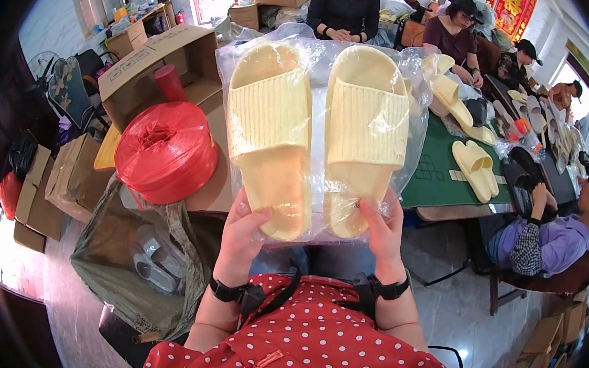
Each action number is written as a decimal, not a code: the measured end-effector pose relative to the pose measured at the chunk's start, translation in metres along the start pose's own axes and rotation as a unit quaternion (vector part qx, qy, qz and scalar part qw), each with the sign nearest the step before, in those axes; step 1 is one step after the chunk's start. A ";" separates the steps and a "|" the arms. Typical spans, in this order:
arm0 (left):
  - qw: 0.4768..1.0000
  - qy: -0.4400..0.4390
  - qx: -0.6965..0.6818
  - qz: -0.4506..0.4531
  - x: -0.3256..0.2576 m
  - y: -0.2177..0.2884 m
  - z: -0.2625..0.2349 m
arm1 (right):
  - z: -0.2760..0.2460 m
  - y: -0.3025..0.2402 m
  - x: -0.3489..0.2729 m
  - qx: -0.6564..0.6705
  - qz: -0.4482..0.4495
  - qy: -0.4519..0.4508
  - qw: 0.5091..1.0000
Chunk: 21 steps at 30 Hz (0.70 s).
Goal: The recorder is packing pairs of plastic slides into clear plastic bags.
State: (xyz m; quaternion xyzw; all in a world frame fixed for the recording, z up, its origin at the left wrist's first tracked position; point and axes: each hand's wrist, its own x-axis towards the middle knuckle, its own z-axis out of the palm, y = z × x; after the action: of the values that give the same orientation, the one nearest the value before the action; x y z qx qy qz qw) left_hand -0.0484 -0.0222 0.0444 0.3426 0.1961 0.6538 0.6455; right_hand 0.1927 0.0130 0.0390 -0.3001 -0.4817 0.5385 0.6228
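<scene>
Up in front of me is a clear plastic bag point(318, 134) with a pair of pale yellow slippers point(368, 124) inside, side by side with their ribbed straps facing me. My left hand point(244, 227) grips the bag's lower left part, thumb over the heel of the left slipper. At the lower right, my right hand point(383, 234) pinches the bag, its thumb on the heel of the other slipper. Both hands are closed; the fingers behind the bag are partly hidden. The bag covers part of the table behind it.
A big roll of red plastic twine point(165, 152) sits left, beside an open cardboard box point(158, 69). Below it, a cloth sack point(105, 266) holds bagged grey slippers point(157, 260). On the green table point(440, 175) lie more yellow slippers point(476, 172). Several people work along the right side.
</scene>
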 end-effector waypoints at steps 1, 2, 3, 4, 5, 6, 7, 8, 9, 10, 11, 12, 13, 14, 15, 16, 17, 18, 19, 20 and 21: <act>1.000 0.015 0.001 -0.001 -0.001 -0.001 0.000 | 0.002 0.000 -0.001 -0.010 -0.009 0.019 1.000; 1.000 0.030 0.001 -0.001 -0.001 -0.001 0.000 | 0.003 0.001 -0.001 -0.010 -0.010 0.019 1.000; 1.000 0.029 0.001 -0.002 -0.001 -0.002 0.001 | 0.003 0.001 -0.001 -0.007 -0.003 0.030 1.000; 0.999 0.036 0.001 -0.005 -0.001 -0.004 0.001 | 0.003 0.002 0.000 -0.003 0.003 0.041 0.999; 0.999 0.042 0.001 -0.009 -0.001 -0.005 0.000 | 0.002 0.004 0.001 -0.003 0.002 0.042 0.999; 0.999 0.042 0.001 -0.009 -0.001 -0.006 0.000 | 0.001 0.007 0.001 -0.008 -0.003 0.043 0.999; 0.999 0.043 0.001 -0.010 0.000 -0.007 -0.001 | 0.001 0.009 0.002 -0.013 -0.007 0.043 0.999; 0.999 0.044 0.000 -0.011 0.000 -0.007 -0.001 | 0.000 0.009 0.002 -0.013 -0.008 0.044 0.999; 0.999 0.044 0.000 -0.012 -0.001 -0.007 -0.001 | 0.001 0.009 0.002 -0.018 -0.005 0.046 0.999; 0.999 0.043 0.001 -0.013 -0.001 -0.008 -0.001 | 0.001 0.009 0.001 -0.024 -0.002 0.049 0.999; 0.999 0.042 0.001 -0.014 -0.001 -0.008 -0.001 | 0.002 0.009 0.001 -0.023 -0.002 0.050 0.998; 0.999 0.041 0.001 -0.015 -0.001 -0.008 0.000 | 0.002 0.010 0.002 -0.030 -0.006 0.051 0.998; 0.999 0.041 0.002 -0.011 -0.001 -0.008 0.001 | 0.002 0.010 0.003 -0.036 -0.011 0.052 0.998; 0.999 0.041 0.003 -0.007 -0.001 -0.009 0.002 | 0.002 0.011 0.003 -0.036 -0.011 0.053 0.998; 0.999 0.040 0.003 -0.007 -0.001 -0.009 0.002 | 0.002 0.012 0.003 -0.048 -0.020 0.053 0.997; 0.999 0.039 -0.001 -0.009 -0.001 -0.010 0.002 | 0.003 0.013 0.004 -0.060 -0.030 0.053 0.996; 0.999 0.038 -0.005 -0.011 -0.001 -0.010 0.002 | 0.003 0.013 0.004 -0.060 -0.031 0.054 0.996; 0.999 0.038 -0.005 -0.011 -0.002 -0.011 0.003 | 0.004 0.013 0.004 -0.056 -0.035 0.054 0.996; 0.999 0.043 -0.004 -0.014 -0.002 -0.011 0.005 | 0.005 0.013 0.005 -0.053 -0.040 0.055 0.996; 0.999 0.048 -0.003 -0.018 -0.002 -0.012 0.006 | 0.005 0.013 0.005 -0.053 -0.041 0.055 0.996; 0.999 0.049 -0.003 -0.018 -0.003 -0.013 0.008 | 0.006 0.012 0.005 -0.071 -0.044 0.061 0.995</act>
State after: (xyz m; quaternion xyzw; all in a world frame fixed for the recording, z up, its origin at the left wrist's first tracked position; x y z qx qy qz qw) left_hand -0.0341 -0.0251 0.0404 0.3050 0.2313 0.6588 0.6477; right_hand 0.1822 0.0203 0.0316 -0.3546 -0.4926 0.4560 0.6509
